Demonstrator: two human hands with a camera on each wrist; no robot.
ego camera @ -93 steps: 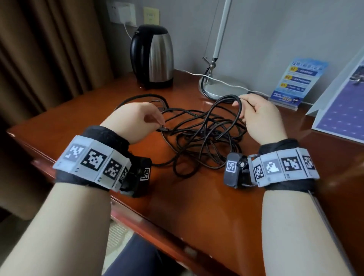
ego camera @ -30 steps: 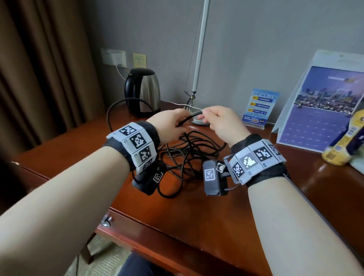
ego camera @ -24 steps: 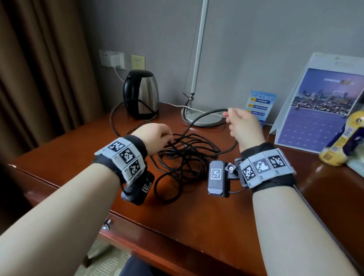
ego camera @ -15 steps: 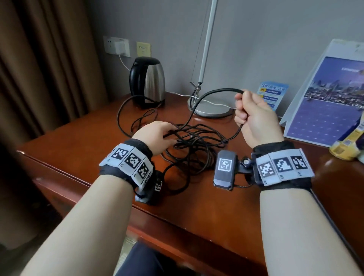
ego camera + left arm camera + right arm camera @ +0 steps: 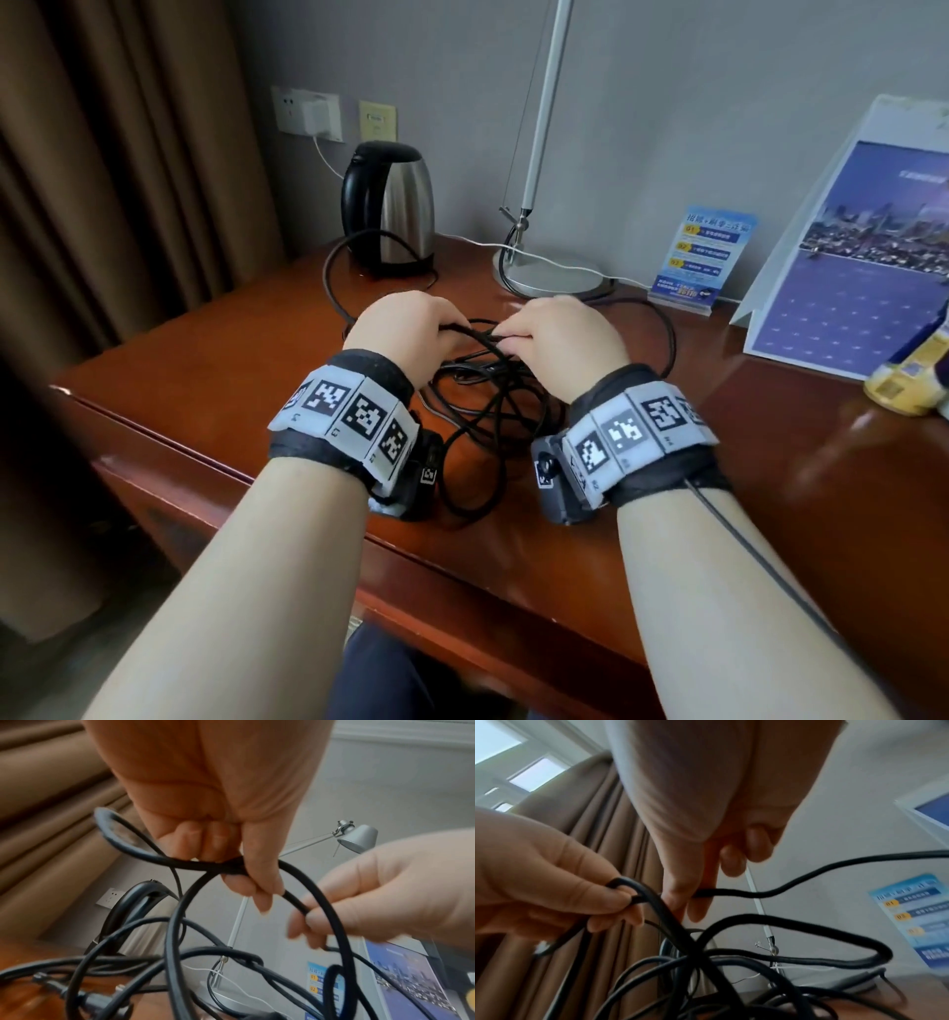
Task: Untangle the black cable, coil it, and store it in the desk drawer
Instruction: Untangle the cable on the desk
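A black cable [image 5: 493, 406] lies in a loose tangle on the reddish wooden desk [image 5: 246, 360], with loops reaching toward the kettle and the lamp. Both hands hover close together just above the tangle. My left hand [image 5: 452, 329] grips a small bend of the cable between thumb and curled fingers [image 5: 231, 874]. My right hand [image 5: 513, 336] pinches a strand right beside it [image 5: 693, 896]. In the left wrist view, the cable [image 5: 177, 923] hangs in a large loop beneath the two hands. A plug end [image 5: 85, 998] lies on the desk.
At the back of the desk stand a steel kettle [image 5: 390, 205], a lamp base [image 5: 552, 272] with a white wire, a blue card [image 5: 703, 257] and a calendar [image 5: 862, 267]. A yellow bottle [image 5: 909, 380] sits far right. Brown curtains hang left.
My right hand has come down from holding a raised loop and moved left to meet my left hand. Both now hold the cable side by side over the tangle.
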